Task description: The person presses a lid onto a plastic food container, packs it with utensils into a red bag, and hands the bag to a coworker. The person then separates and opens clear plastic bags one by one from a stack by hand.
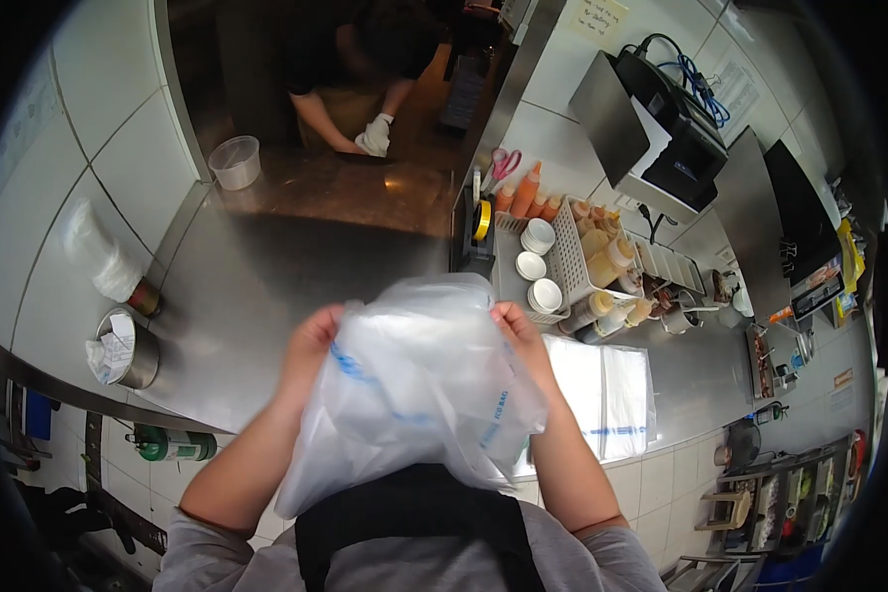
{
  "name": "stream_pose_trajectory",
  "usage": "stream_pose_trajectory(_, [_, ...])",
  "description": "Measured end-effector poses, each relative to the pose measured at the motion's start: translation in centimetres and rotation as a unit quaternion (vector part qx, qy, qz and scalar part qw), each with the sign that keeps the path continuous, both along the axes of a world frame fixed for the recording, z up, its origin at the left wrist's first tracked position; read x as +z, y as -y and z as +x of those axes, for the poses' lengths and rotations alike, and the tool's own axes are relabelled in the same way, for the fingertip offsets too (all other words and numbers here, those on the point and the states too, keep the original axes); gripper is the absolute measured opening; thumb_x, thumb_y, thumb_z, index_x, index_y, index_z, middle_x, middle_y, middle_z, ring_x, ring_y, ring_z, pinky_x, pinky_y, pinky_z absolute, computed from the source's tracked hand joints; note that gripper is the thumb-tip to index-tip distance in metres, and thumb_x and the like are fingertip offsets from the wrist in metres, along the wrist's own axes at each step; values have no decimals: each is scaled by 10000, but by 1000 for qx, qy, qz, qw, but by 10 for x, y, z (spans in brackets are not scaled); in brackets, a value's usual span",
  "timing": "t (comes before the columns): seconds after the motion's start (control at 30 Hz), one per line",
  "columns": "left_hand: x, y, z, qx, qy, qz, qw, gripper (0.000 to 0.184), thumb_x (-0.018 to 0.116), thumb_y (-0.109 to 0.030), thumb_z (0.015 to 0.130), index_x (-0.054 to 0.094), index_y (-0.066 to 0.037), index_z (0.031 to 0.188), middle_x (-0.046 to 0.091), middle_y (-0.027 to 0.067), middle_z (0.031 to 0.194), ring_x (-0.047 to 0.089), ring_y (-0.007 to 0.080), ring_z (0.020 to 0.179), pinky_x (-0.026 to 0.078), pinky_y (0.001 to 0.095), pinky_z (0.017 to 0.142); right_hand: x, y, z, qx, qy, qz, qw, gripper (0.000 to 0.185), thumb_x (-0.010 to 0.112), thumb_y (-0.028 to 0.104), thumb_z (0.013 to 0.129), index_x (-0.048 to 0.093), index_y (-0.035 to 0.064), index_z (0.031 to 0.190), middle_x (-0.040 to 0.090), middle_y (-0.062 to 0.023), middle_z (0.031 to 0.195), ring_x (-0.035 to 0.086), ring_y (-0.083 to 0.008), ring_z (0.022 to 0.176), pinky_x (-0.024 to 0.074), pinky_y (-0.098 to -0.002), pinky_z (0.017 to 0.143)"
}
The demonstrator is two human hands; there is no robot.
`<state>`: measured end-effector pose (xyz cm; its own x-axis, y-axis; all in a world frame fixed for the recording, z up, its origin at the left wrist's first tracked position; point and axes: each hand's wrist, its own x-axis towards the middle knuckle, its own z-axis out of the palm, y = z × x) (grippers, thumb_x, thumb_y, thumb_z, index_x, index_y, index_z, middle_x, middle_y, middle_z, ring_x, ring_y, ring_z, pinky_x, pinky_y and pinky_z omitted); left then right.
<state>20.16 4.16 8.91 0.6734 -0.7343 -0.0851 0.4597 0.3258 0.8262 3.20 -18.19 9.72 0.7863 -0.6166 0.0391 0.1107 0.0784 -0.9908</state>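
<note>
A translucent plastic bag (414,375) with blue print hangs in front of the black apron, its upper edge spread between both hands. My left hand (318,331) pinches the bag's upper left corner. At the upper right corner, my right hand (516,326) grips the bag with closed fingers. Just right of my right forearm, a stack of flat plastic bags (602,395) lies on the steel counter (296,266).
A clear tub (235,163) stands at the back left, a metal bin (128,350) with papers at the left. White cups (531,264), sauce bottles (610,264) and a tape dispenser (480,232) are at the right. Beyond the counter, a gloved person (355,89) bends forward.
</note>
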Motion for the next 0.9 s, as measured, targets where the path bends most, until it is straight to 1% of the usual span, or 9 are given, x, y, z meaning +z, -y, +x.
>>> stream_pose_trajectory(0.07, [-3, 1, -16, 31, -37, 31, 998, 199, 650, 0, 856, 659, -27, 1053, 689, 43, 960, 641, 115, 815, 533, 264, 746, -15, 2, 6, -24, -83, -57, 995, 105, 526, 167, 1000, 578, 92, 949, 554, 38, 804, 500, -33, 715, 437, -201, 652])
stream_pose_trajectory(0.1, [-5, 1, -17, 32, -35, 30, 998, 199, 650, 0, 856, 659, -27, 1053, 689, 43, 960, 641, 115, 815, 533, 264, 746, -20, 8, 10, -23, -80, -57, 995, 105, 526, 167, 1000, 578, 92, 949, 554, 38, 804, 500, -33, 715, 437, -201, 652])
stream_pose_trajectory(0.17, [-12, 3, -16, 32, -28, 49, 998, 233, 638, 5, 857, 663, -24, 1087, 693, 57, 984, 646, 134, 836, 537, 282, 762, -28, 18, 13, 11, -144, 22, 989, 97, 523, 190, 998, 575, 109, 1004, 580, 18, 879, 530, -62, 758, 450, -238, 660])
stream_pose_trajectory(0.2, [-21, 4, -17, 30, -27, 48, 998, 233, 638, 5, 857, 663, -24, 1087, 693, 57, 984, 646, 134, 836, 537, 282, 762, -26, 17, 12, 9, -144, 22, 989, 97, 523, 190, 998, 575, 109, 1004, 580, 18, 879, 530, -62, 758, 450, -238, 660])
stream_pose_trajectory(0.27, [-37, 4, -13, 32, -106, 33, 993, 166, 665, -61, 855, 667, -12, 1014, 688, 53, 941, 661, 177, 833, 545, 300, 775, -19, 12, 12, 31, -156, 316, 935, 115, 531, 204, 985, 562, 124, 1061, 596, -1, 932, 562, -107, 786, 464, -282, 670])
stream_pose_trajectory(0.3, [-42, 4, -13, 31, -132, 27, 990, 167, 663, -63, 855, 666, -14, 1016, 687, 53, 941, 660, 177, 831, 544, 301, 771, -27, 8, 11, 40, -146, 353, 923, 116, 531, 203, 984, 562, 123, 1063, 596, -1, 931, 562, -109, 786, 465, -282, 670])
stream_pose_trajectory(0.47, [-75, -14, -15, -10, -173, 33, 984, 173, 650, -73, 857, 660, -24, 1023, 680, 54, 940, 656, 178, 818, 541, 308, 755, -132, -24, 27, -15, -24, 278, 960, 123, 535, 201, 980, 560, 121, 1070, 597, -6, 929, 566, -116, 783, 466, -287, 671])
stream_pose_trajectory(0.7, [-82, 8, 22, -80, -76, 70, 991, 182, 633, -87, 859, 652, -39, 1033, 670, 56, 938, 650, 178, 801, 537, 316, 731, -134, 1, 46, -28, -20, 265, 964, 134, 539, 198, 975, 558, 118, 1081, 599, -12, 925, 571, -126, 780, 469, -293, 671])
stream_pose_trajectory(0.9, [-95, 18, 21, -113, -52, 102, 987, 190, 618, -99, 861, 645, -51, 1042, 662, 58, 936, 645, 179, 786, 534, 324, 711, -142, -2, 52, -36, -36, 293, 955, 145, 543, 195, 970, 556, 115, 1090, 600, -17, 922, 575, -135, 777, 471, -298, 672])
